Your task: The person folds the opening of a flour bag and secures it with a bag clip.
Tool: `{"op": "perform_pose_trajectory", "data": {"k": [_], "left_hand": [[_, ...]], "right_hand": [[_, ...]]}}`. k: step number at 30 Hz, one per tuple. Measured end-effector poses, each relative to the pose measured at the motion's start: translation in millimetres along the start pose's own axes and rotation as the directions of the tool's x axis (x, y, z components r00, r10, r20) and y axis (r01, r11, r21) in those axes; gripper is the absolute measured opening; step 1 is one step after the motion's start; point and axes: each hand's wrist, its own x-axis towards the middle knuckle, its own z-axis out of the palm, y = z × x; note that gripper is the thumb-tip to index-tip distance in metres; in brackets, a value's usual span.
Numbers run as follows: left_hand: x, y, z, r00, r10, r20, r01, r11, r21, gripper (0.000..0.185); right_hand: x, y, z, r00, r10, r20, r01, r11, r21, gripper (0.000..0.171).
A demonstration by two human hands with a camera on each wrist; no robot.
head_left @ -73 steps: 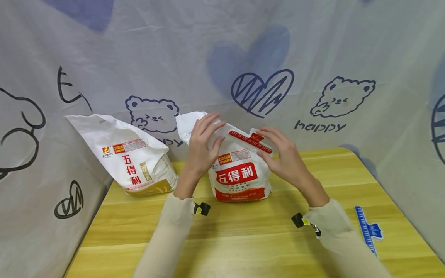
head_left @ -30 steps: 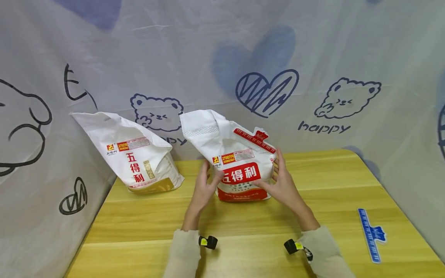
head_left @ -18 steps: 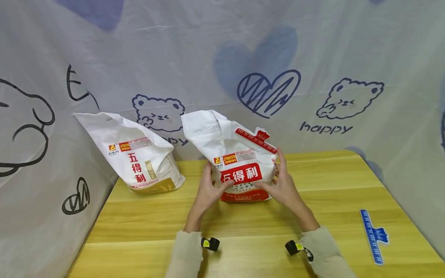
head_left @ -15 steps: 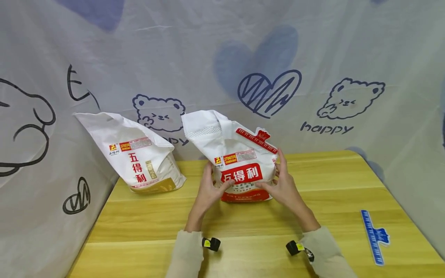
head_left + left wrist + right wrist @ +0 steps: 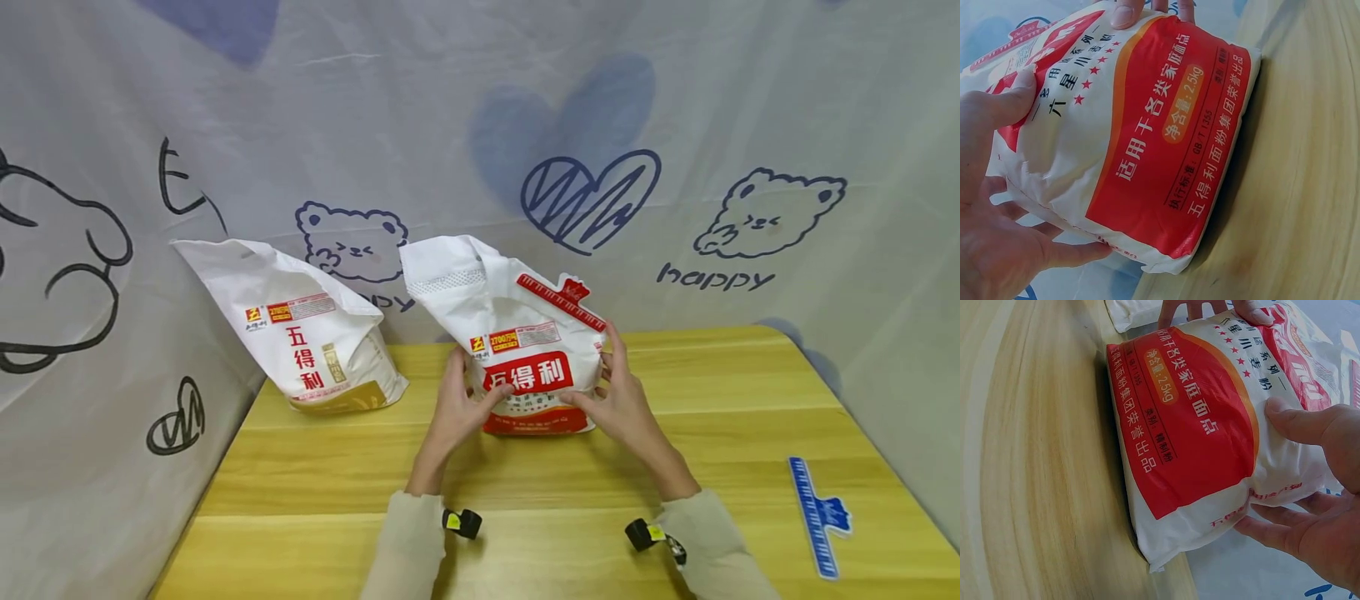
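Note:
A white flour bag with a red label (image 5: pixel 525 367) stands upright at the back middle of the wooden table (image 5: pixel 525 533). A red clip (image 5: pixel 564 300) sits across its folded top. My left hand (image 5: pixel 465 396) grips the bag's lower left side, thumb on the front. My right hand (image 5: pixel 617 396) grips the lower right side the same way. In the left wrist view the thumb and fingers of my left hand (image 5: pixel 1004 200) wrap the bag (image 5: pixel 1147 144). In the right wrist view my right hand (image 5: pixel 1316 494) wraps the bag (image 5: pixel 1191 431).
A second white flour bag with a gold label (image 5: pixel 303 337) leans at the back left, its top folded over. A blue clip (image 5: pixel 817 517) lies near the table's right edge. A printed cloth backdrop (image 5: pixel 675 167) closes off the back and both sides.
Both hands have come down from the bag's top to its lower sides. Over the last second they keep the same hold.

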Motion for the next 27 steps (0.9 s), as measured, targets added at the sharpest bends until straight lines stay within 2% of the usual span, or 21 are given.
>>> {"op": "perform_pose_trajectory", "data": {"k": [12,18,21,27], "left_hand": [[2.0,-0.8,4.6,1.0,-0.016,-0.012,0.016,1.0,0.02,0.088],[4.0,0.1,9.4,1.0,0.006,-0.018,-0.006,1.0,0.007,0.085],[6.6,0.2,14.5,0.999,0.038,-0.018,-0.038,0.999,0.021,0.084],[16.9,4.4,40.0,0.996,0.089,-0.012,-0.089,0.995,0.043,0.085]], "right_hand": [[1.5,0.8,-4.5,1.0,0.006,0.002,-0.006,0.999,-0.035,0.117],[1.0,0.9,-9.3,1.0,0.022,0.008,-0.022,0.999,-0.048,0.12],[0.6,2.1,-14.3,1.0,0.029,0.01,-0.028,0.998,-0.056,0.12],[-2.1,10.2,-39.1,0.999,0.034,0.006,-0.033,0.998,-0.058,0.121]]}}
